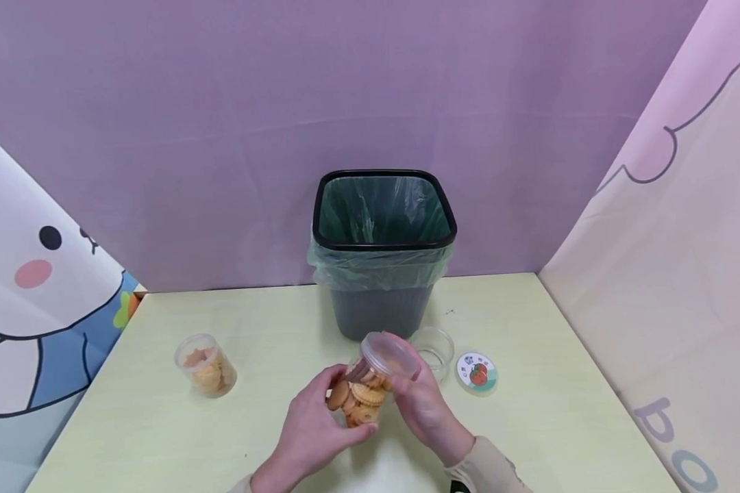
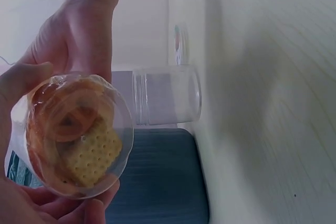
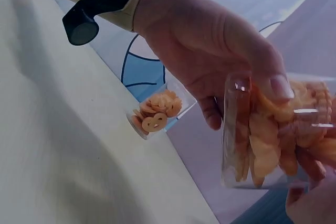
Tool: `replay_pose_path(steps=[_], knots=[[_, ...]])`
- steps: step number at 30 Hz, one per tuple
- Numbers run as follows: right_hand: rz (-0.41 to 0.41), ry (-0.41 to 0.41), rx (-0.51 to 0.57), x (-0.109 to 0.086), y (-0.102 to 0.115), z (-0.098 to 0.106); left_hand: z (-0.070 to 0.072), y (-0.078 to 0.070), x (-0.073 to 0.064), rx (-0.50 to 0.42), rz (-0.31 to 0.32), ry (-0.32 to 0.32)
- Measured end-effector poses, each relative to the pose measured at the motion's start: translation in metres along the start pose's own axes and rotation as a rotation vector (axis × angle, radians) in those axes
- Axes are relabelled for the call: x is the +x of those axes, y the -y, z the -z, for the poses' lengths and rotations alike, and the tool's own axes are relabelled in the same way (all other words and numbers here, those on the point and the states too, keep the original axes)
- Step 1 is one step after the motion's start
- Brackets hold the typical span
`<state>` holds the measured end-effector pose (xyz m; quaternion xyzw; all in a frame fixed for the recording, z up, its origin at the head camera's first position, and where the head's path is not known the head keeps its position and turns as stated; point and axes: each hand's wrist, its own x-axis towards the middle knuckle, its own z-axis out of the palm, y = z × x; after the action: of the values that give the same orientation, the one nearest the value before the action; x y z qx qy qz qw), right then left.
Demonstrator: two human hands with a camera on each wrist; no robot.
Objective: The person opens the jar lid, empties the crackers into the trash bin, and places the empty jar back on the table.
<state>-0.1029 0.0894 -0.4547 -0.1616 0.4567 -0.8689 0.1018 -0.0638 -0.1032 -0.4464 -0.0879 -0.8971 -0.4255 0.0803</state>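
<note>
Both hands hold a clear plastic jar of cookies [image 1: 365, 404] above the front middle of the table, its translucent top tilted to the right. My left hand [image 1: 313, 423] grips the lower part, thumb in front. Around the upper part curls my right hand [image 1: 430, 405], its thumb near the rim. The left wrist view looks at the jar's base, with a square dotted cracker [image 2: 93, 156] pressed against it. In the right wrist view, stacked cookies [image 3: 265, 140] show through the side wall, and the left thumb lies across it.
An uncovered jar of cookies [image 1: 208, 370] stands at the left. Behind the right hand is a clear jar [image 1: 439, 342] with no cookies in it, beside a round lid with a tomato picture [image 1: 477, 372]. A lined trash bin [image 1: 379, 308] stands at the table's back, against the purple backdrop [image 1: 222, 150].
</note>
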Motion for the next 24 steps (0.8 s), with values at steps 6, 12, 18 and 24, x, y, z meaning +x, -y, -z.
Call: replay_pose_path(steps=[6,12,18,24], knots=[[0.0,0.112,0.047,0.003,0.002,0.006,0.005,0.0,0.001,-0.034,0.004,0.052],[0.0,0.277,0.119,0.006,0.004,0.013,0.009,0.001,0.001,-0.096,0.003,0.115],[-0.022,0.435,0.157,0.012,0.005,0.019,0.012,0.003,0.002,-0.139,-0.01,0.186],[-0.055,0.496,0.153,0.015,0.007,0.024,0.01,0.006,0.003,-0.173,-0.018,0.212]])
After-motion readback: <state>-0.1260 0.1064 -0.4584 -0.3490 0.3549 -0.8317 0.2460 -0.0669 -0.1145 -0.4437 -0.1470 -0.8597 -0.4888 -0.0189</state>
